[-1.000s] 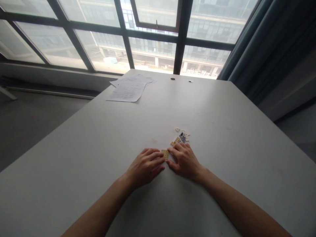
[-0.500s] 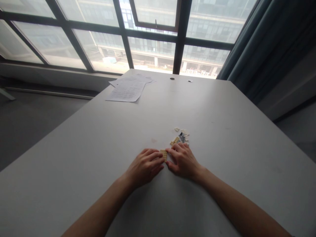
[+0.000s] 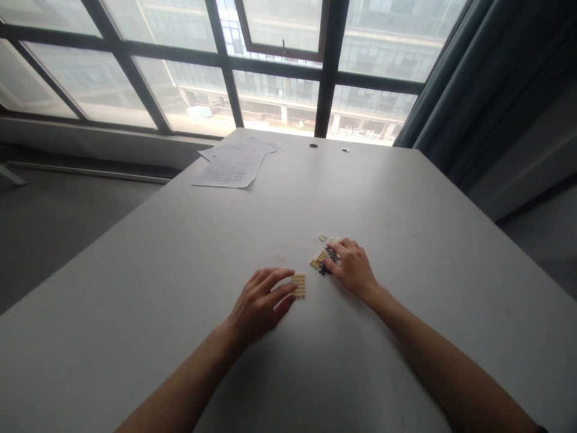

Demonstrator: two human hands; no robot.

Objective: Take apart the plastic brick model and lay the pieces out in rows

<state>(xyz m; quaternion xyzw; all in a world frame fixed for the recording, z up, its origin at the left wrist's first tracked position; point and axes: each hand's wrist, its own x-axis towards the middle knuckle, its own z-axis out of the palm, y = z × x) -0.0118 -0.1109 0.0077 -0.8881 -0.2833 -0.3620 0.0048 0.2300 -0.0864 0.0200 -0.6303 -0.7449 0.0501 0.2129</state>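
A small tan studded toy-brick plate (image 3: 300, 286) lies flat on the white table. My left hand (image 3: 268, 296) has its index finger and thumb at the plate's left corners and another finger over its left side, gripping it loosely. To the right and farther off is a small pile of toy bricks, with tan bricks (image 3: 317, 260), dark grey bricks (image 3: 332, 254) and pale bricks (image 3: 322, 237). My right hand (image 3: 353, 264) reaches into this pile from the right, thumb and fingers apart around the dark bricks. Its palm side and part of the pile are hidden.
Several printed paper sheets (image 3: 232, 165) overlap at the table's far left. Two round holes sit near the far edge, one a dark cable hole (image 3: 314, 146). Beyond the white table (image 3: 180, 252) are a framed window (image 3: 274, 99) and, at right, a dark curtain (image 3: 469, 90).
My right hand has left the tan plate and moved away and to the right, over the brick pile, its fingers opening. My left hand has stayed at the plate, its fingers slightly more spread.
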